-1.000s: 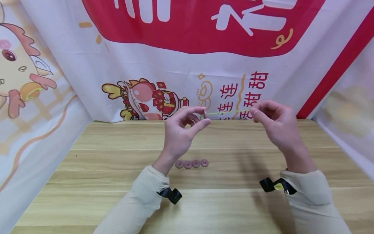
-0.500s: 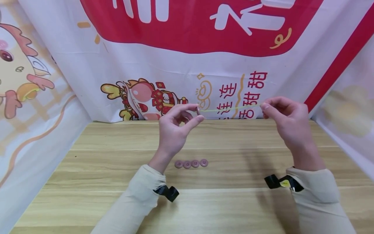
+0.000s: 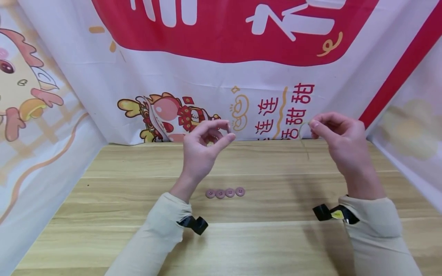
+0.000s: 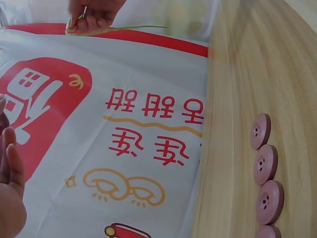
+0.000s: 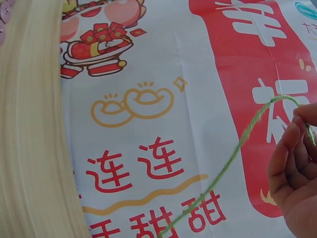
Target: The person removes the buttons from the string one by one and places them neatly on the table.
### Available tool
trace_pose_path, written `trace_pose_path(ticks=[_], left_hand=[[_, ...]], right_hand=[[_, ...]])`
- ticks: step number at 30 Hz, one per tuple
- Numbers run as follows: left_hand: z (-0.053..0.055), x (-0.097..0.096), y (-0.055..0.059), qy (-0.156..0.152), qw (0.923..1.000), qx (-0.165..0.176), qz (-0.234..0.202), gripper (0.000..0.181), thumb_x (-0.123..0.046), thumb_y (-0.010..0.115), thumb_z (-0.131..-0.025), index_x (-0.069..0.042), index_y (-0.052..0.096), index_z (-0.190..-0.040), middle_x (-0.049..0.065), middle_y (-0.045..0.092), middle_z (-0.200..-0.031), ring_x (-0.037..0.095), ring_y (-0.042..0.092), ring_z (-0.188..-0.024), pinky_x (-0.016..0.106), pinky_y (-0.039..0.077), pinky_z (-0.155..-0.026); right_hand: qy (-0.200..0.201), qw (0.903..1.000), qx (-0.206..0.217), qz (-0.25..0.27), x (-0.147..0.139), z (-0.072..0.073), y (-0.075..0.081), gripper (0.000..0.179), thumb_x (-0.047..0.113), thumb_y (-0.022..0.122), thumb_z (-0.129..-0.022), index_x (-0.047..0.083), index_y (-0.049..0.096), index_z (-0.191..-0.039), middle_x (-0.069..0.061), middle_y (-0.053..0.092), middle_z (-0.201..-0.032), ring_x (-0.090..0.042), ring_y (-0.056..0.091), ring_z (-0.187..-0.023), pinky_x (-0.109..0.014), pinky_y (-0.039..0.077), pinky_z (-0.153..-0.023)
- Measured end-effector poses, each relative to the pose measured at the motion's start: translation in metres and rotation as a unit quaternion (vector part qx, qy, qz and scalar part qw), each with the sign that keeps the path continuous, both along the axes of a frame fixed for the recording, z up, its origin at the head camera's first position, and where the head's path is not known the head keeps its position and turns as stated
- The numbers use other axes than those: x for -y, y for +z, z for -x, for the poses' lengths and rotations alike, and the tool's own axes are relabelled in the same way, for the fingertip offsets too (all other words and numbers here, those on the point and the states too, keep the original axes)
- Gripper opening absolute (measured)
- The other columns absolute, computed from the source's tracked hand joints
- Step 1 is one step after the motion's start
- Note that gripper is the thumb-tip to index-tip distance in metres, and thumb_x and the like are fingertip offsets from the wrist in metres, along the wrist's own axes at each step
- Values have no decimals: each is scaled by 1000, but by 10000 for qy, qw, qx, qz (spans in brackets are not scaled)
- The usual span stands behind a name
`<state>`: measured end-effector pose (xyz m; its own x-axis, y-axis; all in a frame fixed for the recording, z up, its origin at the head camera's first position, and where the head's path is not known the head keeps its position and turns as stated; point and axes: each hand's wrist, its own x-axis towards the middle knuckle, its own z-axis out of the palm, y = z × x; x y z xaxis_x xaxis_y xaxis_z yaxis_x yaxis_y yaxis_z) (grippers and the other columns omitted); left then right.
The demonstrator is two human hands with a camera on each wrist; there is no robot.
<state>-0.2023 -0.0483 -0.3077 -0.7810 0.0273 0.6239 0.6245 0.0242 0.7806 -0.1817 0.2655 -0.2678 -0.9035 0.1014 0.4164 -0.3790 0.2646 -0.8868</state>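
My left hand (image 3: 202, 147) pinches a mauve button (image 3: 228, 127) edge-on between thumb and index finger, raised above the table. In the left wrist view only part of that hand (image 4: 11, 193) shows at the left edge. To the right, my right hand (image 3: 340, 145) pinches a thin green string (image 5: 242, 141) near one end. The string (image 3: 303, 143) arcs over and its free end dangles, apart from the button. Several mauve four-hole buttons (image 3: 220, 193) lie in a touching row on the table, below the left hand.
The wooden table (image 3: 138, 234) meets a white and red printed cloth (image 3: 214, 74) hanging behind it. More printed cloth (image 3: 51, 153) walls the left side, and pale cloth (image 3: 411, 130) the right. A black wrist camera (image 3: 195, 225) sits on the left sleeve.
My right hand has moved right, drawing the string taut from the button. Now the string is out of the button and hangs slack. My left hand has shifted slightly left with the button.
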Motion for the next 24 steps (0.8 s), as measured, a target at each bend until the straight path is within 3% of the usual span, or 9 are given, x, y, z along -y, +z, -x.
trace_pose_path(ticks=[5, 9, 11, 14, 18, 21, 24], left_hand=[[0, -11, -9, -448, 9952, 364, 785, 30, -12, 86, -89, -9, 77, -118, 6, 76, -110, 14, 68, -86, 22, 58, -74], [1, -23, -18, -754, 9809, 752, 1627, 28, -16, 88, -88, -14, 79, -114, 1, 77, -107, 13, 69, -86, 26, 60, -76], [3, -28, -22, -897, 9680, 1092, 2076, 26, -17, 89, -87, -17, 80, -111, -3, 78, -103, 12, 69, -87, 27, 59, -77], [6, -34, -28, -1115, 9415, 1806, 2619, 25, -18, 91, -85, -21, 80, -107, -7, 77, -98, 12, 69, -87, 29, 57, -77], [10, -40, -36, -1299, 9069, 2650, 3007, 26, -13, 92, -81, -23, 81, -103, -7, 77, -95, 14, 69, -88, 31, 57, -81], [13, -43, -43, -1338, 8905, 2945, 3200, 26, -7, 92, -79, -20, 81, -98, -6, 78, -93, 15, 70, -87, 32, 57, -83], [16, -44, -49, -1350, 8805, 3064, 3354, 25, -4, 93, -77, -17, 82, -95, -3, 79, -88, 14, 72, -84, 29, 57, -83]], right_hand=[[-21, 9999, 94, -90, 1, 2, 0, 25, 26, 72, -102, 6, 75, -117, 1, 72, -102, -16, 64, -87, -13, 55, -82], [-44, 9999, 78, -88, 0, 2, -1, 23, 25, 72, -102, 7, 75, -116, 2, 73, -101, -15, 64, -87, -13, 55, -82], [-14, 10000, 11, -8, 0, 2, -1, 22, 23, 72, -102, 6, 75, -115, 1, 73, -100, -16, 64, -86, -13, 55, -81], [31, 9999, -70, 81, -1, 2, -1, 21, 21, 72, -102, 5, 75, -115, 1, 73, -99, -17, 63, -86, -14, 55, -81], [56, 9999, -74, 137, 0, 2, 0, 22, 22, 73, -102, 5, 75, -115, 1, 73, -100, -18, 63, -87, -14, 55, -82], [31, 9999, -71, 147, -1, 1, 0, 21, 22, 72, -102, 5, 75, -115, 0, 73, -100, -17, 64, -87, -14, 55, -82], [50, 9999, -35, 161, -1, 1, 0, 21, 21, 72, -102, 5, 75, -115, 0, 73, -99, -17, 63, -86, -14, 55, -81]])
